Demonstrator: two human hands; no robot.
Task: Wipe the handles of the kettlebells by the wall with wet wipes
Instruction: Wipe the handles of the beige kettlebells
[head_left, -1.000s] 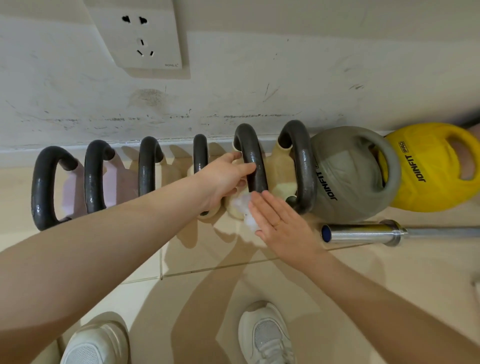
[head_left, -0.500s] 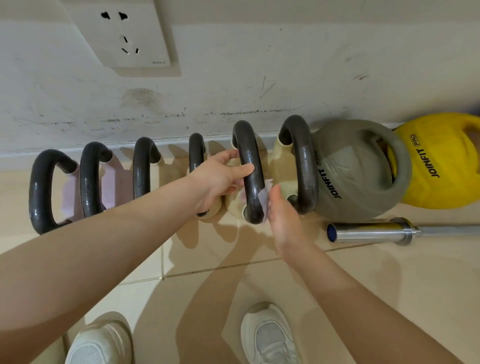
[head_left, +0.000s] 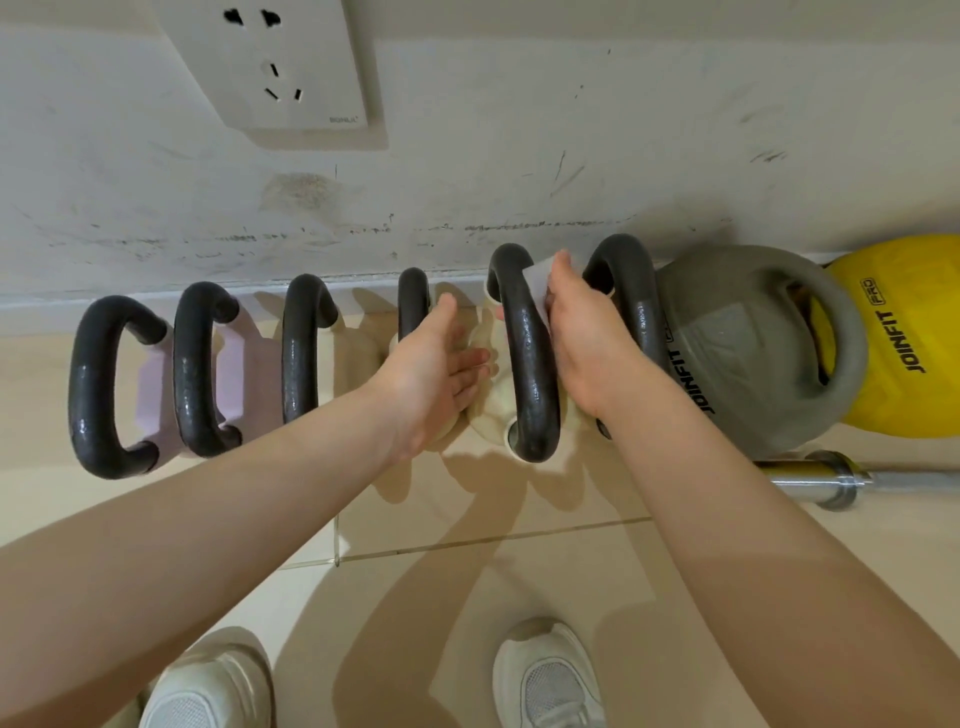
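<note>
A row of kettlebells with dark grey handles stands along the wall. My right hand (head_left: 582, 338) presses a white wet wipe (head_left: 537, 288) against the right side of the fifth handle (head_left: 527, 358), near its far top bend. My left hand (head_left: 434, 374) hovers just left of that handle over the cream kettlebell body (head_left: 491, 410), fingers spread, holding nothing. The sixth handle (head_left: 631, 291) stands right behind my right hand.
A grey kettlebell (head_left: 748, 348) and a yellow one (head_left: 898, 338) lie to the right. A steel barbell end (head_left: 831, 480) rests on the tiled floor. Lilac kettlebells (head_left: 150, 384) stand at the left. A wall socket (head_left: 275, 67) sits above. My white shoes (head_left: 545, 675) are below.
My right hand has slid with the wipe from the handle's near bottom up to its far top. My left hand has let go of the handle and opened.
</note>
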